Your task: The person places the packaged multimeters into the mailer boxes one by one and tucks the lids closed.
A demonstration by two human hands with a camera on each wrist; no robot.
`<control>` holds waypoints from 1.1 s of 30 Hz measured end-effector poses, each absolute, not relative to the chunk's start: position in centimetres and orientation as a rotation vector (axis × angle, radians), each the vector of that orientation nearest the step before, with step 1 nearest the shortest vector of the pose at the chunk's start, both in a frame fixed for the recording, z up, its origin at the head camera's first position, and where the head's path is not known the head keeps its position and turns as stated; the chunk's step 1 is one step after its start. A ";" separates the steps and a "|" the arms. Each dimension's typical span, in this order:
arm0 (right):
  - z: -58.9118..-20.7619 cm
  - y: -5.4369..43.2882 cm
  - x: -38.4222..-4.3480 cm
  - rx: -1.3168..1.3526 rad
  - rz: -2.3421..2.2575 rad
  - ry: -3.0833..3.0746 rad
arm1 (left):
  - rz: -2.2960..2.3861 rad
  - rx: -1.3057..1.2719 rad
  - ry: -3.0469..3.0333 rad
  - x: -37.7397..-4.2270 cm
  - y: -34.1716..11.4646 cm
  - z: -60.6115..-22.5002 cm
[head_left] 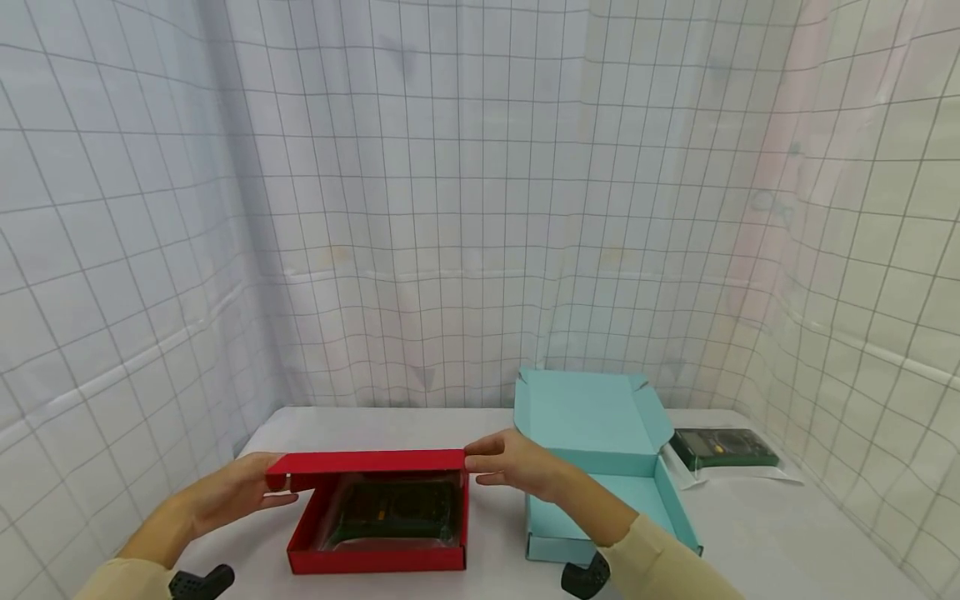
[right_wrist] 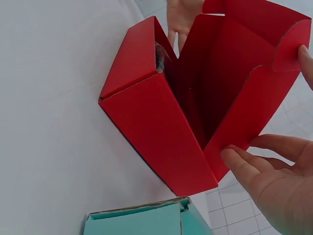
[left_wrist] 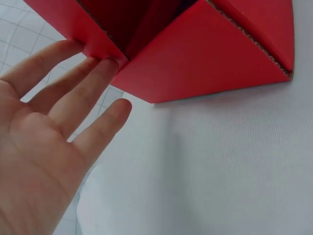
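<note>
A red cardboard box (head_left: 375, 561) stands on the table with its lid (head_left: 367, 462) partly lowered over it. Inside, a dark green multimeter (head_left: 397, 510) lies in clear plastic wrap. My left hand (head_left: 228, 493) is at the lid's left side, its fingertips (left_wrist: 108, 66) touching the side flap, little finger apart from it. At the opposite side, my right hand (head_left: 517, 467) has its fingers against the lid's right flap (right_wrist: 259, 115), thumb at the front corner tab (right_wrist: 291, 49). Both palms face the box.
To the right stands a teal box (head_left: 558, 548) with its lid (head_left: 592, 408) folded back. Beyond it, another dark green multimeter (head_left: 723, 447) lies on white wrapping (head_left: 783, 473). Gridded white curtains (head_left: 450, 208) enclose the table at the back and both sides.
</note>
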State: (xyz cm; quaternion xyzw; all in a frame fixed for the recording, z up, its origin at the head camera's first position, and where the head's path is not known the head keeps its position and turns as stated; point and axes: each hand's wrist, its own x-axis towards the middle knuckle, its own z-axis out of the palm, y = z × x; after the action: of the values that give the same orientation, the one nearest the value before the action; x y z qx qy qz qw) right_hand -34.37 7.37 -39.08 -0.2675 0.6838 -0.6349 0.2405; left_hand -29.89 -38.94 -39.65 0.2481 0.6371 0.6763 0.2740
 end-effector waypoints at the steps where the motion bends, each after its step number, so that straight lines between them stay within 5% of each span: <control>1: -39.1 7.4 -34.3 -0.722 -1.733 1.882 | 1.808 0.675 1.711 -30.0 -39.0 -39.7; 33: -40.3 7.7 -33.0 -0.786 -1.596 2.023 | 1.657 0.666 1.753 -29.9 -39.4 -40.2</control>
State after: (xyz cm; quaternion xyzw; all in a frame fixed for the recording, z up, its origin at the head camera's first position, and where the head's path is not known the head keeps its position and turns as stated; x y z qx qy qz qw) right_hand -33.02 7.69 -40.26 -0.2846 0.7322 -0.5777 0.2216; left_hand -29.85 -39.38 -40.23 0.2525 0.6650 0.6286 0.3144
